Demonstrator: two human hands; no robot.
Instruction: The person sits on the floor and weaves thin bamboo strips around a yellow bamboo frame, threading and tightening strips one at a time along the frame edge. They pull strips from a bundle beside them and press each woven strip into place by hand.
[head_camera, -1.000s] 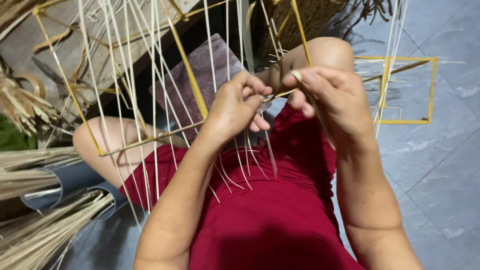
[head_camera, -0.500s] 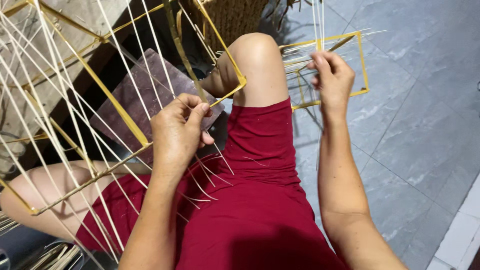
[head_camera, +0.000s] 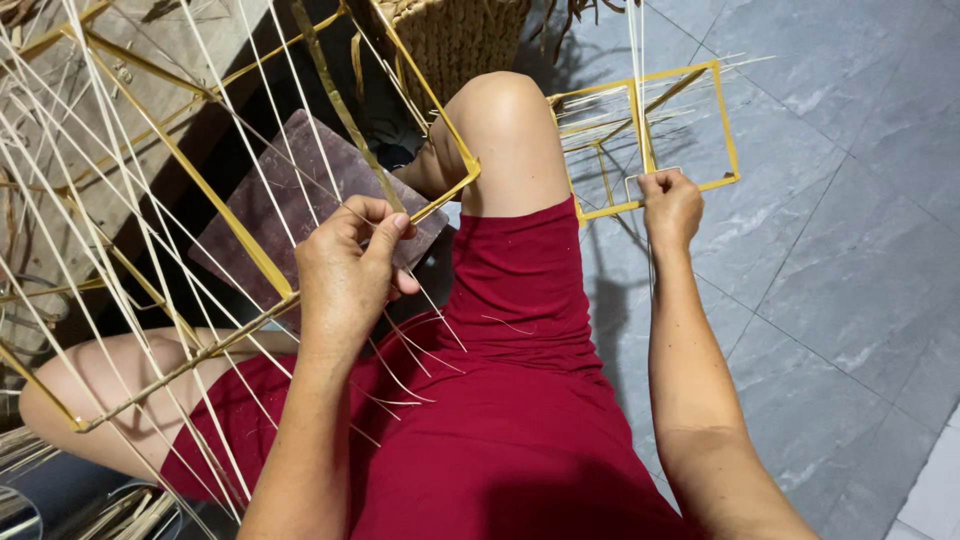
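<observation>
A yellow wire frame (head_camera: 200, 190) strung with several pale reed strips rests across my lap, over my red shorts (head_camera: 500, 400). My left hand (head_camera: 345, 275) grips the frame's lower edge and pinches a strip near its corner. My right hand (head_camera: 670, 205) is stretched out to the right and closed on a thin pale strip (head_camera: 640, 80) that rises straight up. Just beyond that hand a second, smaller yellow frame (head_camera: 725, 130) lies on the floor with strips across it.
A woven basket (head_camera: 460, 40) stands behind my raised knee. A dark purple board (head_camera: 290, 200) lies under the big frame. Grey floor tiles (head_camera: 840, 250) spread to the right. Loose reed bundles (head_camera: 110, 510) lie at the lower left.
My right hand left the big frame and swung out right to the small frame on the floor, taking hold of a strip. My left hand stayed on the big frame.
</observation>
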